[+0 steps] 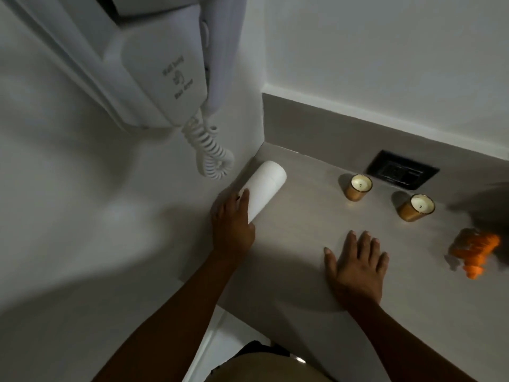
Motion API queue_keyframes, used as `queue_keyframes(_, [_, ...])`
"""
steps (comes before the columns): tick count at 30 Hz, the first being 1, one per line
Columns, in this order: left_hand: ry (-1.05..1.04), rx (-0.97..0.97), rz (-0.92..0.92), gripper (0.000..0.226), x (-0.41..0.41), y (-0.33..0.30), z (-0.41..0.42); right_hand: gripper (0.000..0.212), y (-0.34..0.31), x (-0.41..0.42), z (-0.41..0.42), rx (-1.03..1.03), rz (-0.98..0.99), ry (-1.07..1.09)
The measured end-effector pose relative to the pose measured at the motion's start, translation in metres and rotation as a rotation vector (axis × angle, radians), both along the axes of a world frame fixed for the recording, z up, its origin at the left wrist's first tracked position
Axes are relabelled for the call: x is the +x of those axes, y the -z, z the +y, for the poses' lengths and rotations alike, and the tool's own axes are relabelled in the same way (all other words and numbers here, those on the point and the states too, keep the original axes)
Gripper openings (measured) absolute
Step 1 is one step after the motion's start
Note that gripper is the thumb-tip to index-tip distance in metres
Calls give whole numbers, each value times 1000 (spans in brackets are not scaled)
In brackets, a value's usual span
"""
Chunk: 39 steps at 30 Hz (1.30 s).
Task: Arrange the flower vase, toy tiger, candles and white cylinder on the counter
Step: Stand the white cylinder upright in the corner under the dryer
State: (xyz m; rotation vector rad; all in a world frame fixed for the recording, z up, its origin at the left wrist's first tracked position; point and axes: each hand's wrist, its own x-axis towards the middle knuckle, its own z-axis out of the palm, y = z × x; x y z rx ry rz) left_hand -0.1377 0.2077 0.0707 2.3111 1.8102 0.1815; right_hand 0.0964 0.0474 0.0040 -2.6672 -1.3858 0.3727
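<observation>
My left hand (232, 216) is wrapped around the lower part of the white cylinder (264, 190), fingers curled against its side; the cylinder stands on the counter (289, 230) close to the corner where the side wall meets the back wall. Directly above that hand, a wall-mounted hair dryer (154, 78) hangs on the side wall, with its coiled cord (208, 150) dangling just above the cylinder's top.

My right hand (356, 267) lies flat on the counter, palm down, fingers spread wide, holding nothing. It is well apart from the left hand, toward the counter's front edge.

Beyond the right hand's fingertips stand two candles in gold-coloured glass holders: the nearer candle (416, 206) sits just past and to the right, the farther candle (358, 186) past and slightly left. Behind them, a dark socket plate (402, 169) is set into the counter.

To the right of the right hand, near the frame edge, lies the orange toy tiger (475, 250), blurred. A dark blurred shape (490, 205) above it cannot be identified.
</observation>
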Motion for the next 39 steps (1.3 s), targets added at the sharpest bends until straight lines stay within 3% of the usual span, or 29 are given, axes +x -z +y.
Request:
queue_keyframes(8, [54, 117, -128, 61, 49, -81, 3, 85, 3, 1, -2, 28, 3, 1])
queue_keyframes(13, [136, 96, 17, 62, 100, -123, 42, 86, 3, 1, -1, 25, 6, 2])
queue_keyframes(17, [139, 129, 182, 83, 125, -114, 63, 85, 4, 1, -1, 22, 5, 1])
queue_keyframes(21, [117, 286, 191, 83, 131, -83, 62, 85, 3, 0, -2, 28, 11, 5])
queue_keyframes(28, [53, 488, 152, 63, 143, -62, 71, 86, -2, 0, 0, 7, 12, 2])
queue_keyframes(39, [-41, 430, 180, 45, 138, -66, 134, 88, -8, 2, 1, -42, 30, -9])
